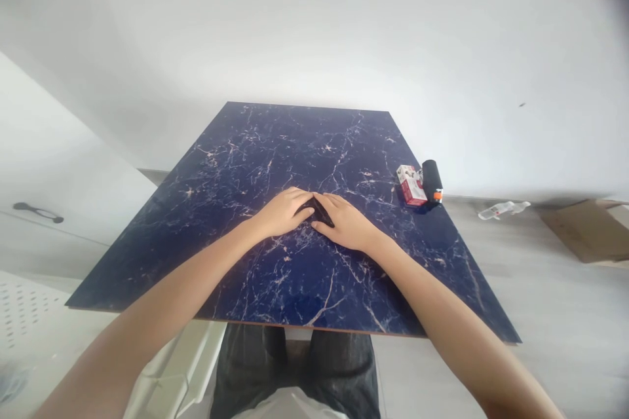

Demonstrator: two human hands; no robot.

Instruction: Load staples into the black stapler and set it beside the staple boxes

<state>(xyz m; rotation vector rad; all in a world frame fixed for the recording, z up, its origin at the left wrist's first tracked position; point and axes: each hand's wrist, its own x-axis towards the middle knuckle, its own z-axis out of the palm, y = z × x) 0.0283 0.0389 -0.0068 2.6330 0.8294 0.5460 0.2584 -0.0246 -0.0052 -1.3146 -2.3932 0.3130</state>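
Both of my hands rest near the middle of the dark blue marble-patterned table (295, 150), with their fingertips meeting. My left hand (286, 211) lies palm down, fingers stretched forward and thumb apart. Angled toward it from the other side is my right hand (348, 219), also palm down, its fingers extended and its thumb pointing at the left thumb. A small black patch (322, 211) shows between the thumbs and index fingers. Whether it is a dark object or only shadow, I cannot tell. Neither hand visibly grips anything.
A red and white box (411, 184) stands by the table's right edge, beside a black cylinder (432, 180) with an orange mark. On the floor to the right lie a clear plastic bottle (502, 210) and a cardboard box (590, 230). A white cabinet (59, 170) stands left.
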